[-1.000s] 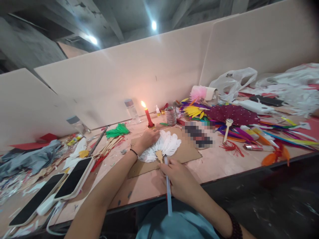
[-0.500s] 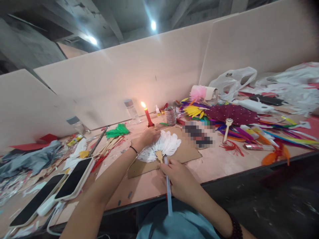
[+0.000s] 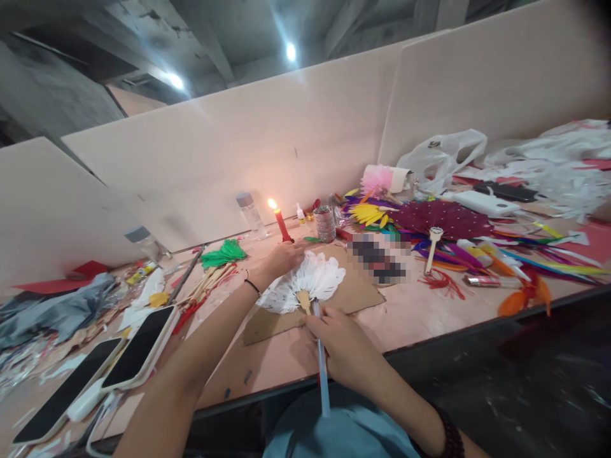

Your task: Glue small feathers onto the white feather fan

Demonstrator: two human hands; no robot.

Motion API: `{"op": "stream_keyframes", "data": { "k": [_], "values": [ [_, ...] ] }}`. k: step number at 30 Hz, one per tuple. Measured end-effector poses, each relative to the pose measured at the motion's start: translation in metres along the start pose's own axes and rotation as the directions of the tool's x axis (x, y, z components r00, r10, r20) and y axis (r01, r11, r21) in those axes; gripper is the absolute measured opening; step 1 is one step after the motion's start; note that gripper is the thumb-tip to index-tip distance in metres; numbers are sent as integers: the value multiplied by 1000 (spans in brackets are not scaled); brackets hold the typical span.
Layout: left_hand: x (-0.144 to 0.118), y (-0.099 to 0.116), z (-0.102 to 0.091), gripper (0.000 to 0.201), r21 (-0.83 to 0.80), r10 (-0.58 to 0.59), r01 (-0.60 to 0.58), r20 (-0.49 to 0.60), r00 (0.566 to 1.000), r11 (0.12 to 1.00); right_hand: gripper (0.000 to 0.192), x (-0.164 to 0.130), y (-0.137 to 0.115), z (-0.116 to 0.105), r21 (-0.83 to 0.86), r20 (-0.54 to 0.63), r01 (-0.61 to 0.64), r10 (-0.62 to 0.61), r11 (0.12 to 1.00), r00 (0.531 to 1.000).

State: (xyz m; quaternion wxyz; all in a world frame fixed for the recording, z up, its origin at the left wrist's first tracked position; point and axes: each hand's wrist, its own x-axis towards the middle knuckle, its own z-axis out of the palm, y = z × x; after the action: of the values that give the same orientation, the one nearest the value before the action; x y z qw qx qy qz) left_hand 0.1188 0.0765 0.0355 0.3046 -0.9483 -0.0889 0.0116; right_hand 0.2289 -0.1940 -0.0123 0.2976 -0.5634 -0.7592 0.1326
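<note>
Here my left hand (image 3: 281,259) lies flat, fingers together, on the fluffy white fan (image 3: 305,282); my right hand (image 3: 344,346) pinches a thin clear stick (image 3: 322,372) near the table's (image 3: 420,312) front edge.

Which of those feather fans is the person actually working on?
The white feather fan on the cardboard: the left hand rests on it. The maroon fan lies untouched farther right.

Pink table (image 3: 420,312) carries cardboard (image 3: 353,294), 2 phones (image 3: 136,346), candle (image 3: 281,222), feathers (image 3: 477,254).
</note>
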Motion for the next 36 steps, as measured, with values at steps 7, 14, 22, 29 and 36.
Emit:
{"op": "stream_keyframes", "data": {
  "k": [7,14,22,29,36],
  "values": [
    [-4,-6,-8,29,-49,-47,44,-54,997,998,17,0,-2,-2,8,1,-2,2,1000,1000],
    [-17,-12,-15,30,-140,-198,178,-148,969,974,28,-1,2,2,10,-7,-4,4,1000,1000],
    [-56,-10,-45,27,-367,-460,365,-216,862,856,34,-2,6,6,23,-15,14,-13,1000,1000],
    [-59,9,-29,28,-545,-457,321,-131,880,775,37,-4,13,14,24,-53,50,-49,998,997],
    [-34,18,-5,36,-579,-428,305,-85,900,756,32,-3,23,26,39,-112,92,-87,995,990]
  ]
}}
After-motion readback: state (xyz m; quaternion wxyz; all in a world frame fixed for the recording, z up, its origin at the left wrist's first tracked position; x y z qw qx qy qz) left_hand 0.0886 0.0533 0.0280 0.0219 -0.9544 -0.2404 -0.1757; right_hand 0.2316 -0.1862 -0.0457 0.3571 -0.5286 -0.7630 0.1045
